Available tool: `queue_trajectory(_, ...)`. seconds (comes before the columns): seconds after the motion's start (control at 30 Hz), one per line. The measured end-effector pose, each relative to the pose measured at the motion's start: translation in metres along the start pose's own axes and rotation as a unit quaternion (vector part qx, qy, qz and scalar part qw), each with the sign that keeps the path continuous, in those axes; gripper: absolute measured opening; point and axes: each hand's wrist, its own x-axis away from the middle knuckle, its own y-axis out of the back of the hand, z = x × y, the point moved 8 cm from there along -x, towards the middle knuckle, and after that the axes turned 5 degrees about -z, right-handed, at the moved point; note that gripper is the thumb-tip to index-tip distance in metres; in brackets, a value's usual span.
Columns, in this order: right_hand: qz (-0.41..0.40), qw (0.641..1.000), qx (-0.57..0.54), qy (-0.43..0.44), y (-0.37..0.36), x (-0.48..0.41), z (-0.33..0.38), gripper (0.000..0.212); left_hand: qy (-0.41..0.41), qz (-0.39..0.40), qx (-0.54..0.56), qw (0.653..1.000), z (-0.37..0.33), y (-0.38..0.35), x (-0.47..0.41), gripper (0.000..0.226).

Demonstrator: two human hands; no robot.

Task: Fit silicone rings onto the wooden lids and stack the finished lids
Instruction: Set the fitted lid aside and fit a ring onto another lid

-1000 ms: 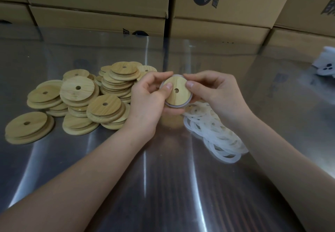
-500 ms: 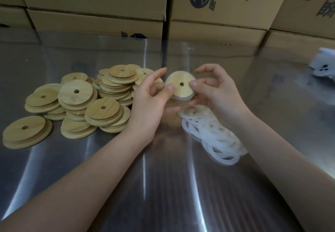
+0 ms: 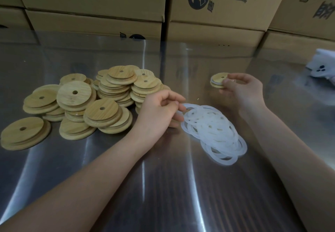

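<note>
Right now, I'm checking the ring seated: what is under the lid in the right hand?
Beneath the lid a white ring edge and more wood show; the right hand covers its right side.

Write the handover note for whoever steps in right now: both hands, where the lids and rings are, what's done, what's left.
Left hand: fingertips at the left edge of the ring pile; whether a ring is pinched yet is unclear.
Right hand: grips a ringed lid beyond the ring pile; a white band shows at its edge. Whether it rests on the table is unclear.
Bare lids: loose stacks on the left.
Done: that one lid, as far as shows.
Left: set it down, then ring and stack the many bare lids.
</note>
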Motion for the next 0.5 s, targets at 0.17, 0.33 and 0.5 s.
queue_trajectory(0.17,-0.018,0.992,0.125,0.009,0.007,-0.011,-0.010,0.028,-0.011,0.018,-0.045,0.999,0.000,-0.003,0.001,0.024)
queue_trajectory(0.33,-0.028,0.957,0.277,0.085,0.014,-0.016,-0.001,0.022,-0.015,0.022,-0.064,0.998,0.001,-0.005,0.001,0.028)
queue_trajectory(0.5,-0.006,0.919,0.376,0.118,0.015,-0.020,0.001,0.023,-0.019,0.025,-0.074,0.997,0.000,-0.006,0.001,0.028)
